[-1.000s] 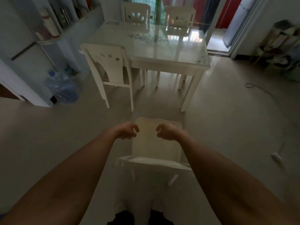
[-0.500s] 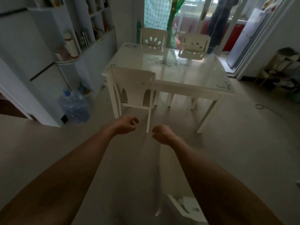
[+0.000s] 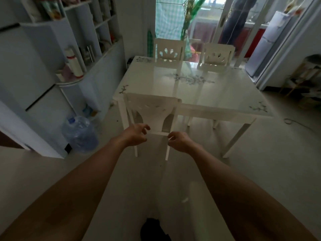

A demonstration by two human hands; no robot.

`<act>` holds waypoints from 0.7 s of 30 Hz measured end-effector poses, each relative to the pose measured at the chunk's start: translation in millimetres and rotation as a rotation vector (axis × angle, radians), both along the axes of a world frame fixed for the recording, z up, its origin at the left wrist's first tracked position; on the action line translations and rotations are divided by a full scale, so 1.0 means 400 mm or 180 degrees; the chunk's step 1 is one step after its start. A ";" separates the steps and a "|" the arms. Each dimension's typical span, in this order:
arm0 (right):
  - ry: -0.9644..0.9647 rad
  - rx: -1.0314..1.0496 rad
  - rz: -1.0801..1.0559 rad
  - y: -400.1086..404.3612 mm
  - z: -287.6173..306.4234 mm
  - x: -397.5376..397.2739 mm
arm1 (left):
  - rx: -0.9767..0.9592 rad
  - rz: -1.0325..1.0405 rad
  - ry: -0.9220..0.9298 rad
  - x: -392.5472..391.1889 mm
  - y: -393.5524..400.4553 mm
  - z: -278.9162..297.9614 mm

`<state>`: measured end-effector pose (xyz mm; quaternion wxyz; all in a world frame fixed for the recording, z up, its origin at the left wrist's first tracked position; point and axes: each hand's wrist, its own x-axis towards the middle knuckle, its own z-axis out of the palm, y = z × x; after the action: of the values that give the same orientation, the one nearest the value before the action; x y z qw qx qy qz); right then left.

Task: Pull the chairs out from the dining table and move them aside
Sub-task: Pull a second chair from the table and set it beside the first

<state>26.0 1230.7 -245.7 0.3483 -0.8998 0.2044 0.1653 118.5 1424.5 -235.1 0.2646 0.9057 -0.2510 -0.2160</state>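
A white dining table (image 3: 208,94) with a glossy flower-printed top stands ahead. One white chair (image 3: 151,108) is tucked in at its near left side, back toward me. Two more white chairs, one on the left (image 3: 168,53) and one on the right (image 3: 216,57), stand at the far side. My left hand (image 3: 136,134) and my right hand (image 3: 180,141) are stretched forward in front of the near chair's lower back rail, fingers curled and apart, holding nothing. I cannot tell whether they touch the chair.
A large blue water bottle (image 3: 79,134) stands on the floor left of the chair, beside a white shelf unit (image 3: 52,75) holding bottles. A glass door (image 3: 234,23) lies behind the table. A rack (image 3: 305,79) and a cable (image 3: 295,122) are at the right.
The chair that stood under my hands has dropped out of view behind me. I have come closer to the table, and both hands now reach the tucked-in near chair with fingers opening.
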 end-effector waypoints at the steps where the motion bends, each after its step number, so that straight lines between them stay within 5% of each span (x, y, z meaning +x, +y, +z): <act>1: -0.0025 -0.0020 0.0005 -0.016 -0.001 0.043 | 0.0016 0.0028 -0.0016 0.042 -0.010 0.001; 9: -0.0128 -0.0155 -0.0043 -0.114 0.010 0.387 | 0.0080 0.0136 -0.0197 0.385 -0.114 0.006; 21: 0.0194 -0.1218 0.0450 -0.197 -0.091 0.835 | 0.0956 -0.0525 -0.0409 0.820 -0.227 -0.148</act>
<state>359.8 1151.8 -281.9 0.1523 -0.9562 0.1789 0.1747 446.5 1333.9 -294.2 0.0912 0.9234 -0.3057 -0.2137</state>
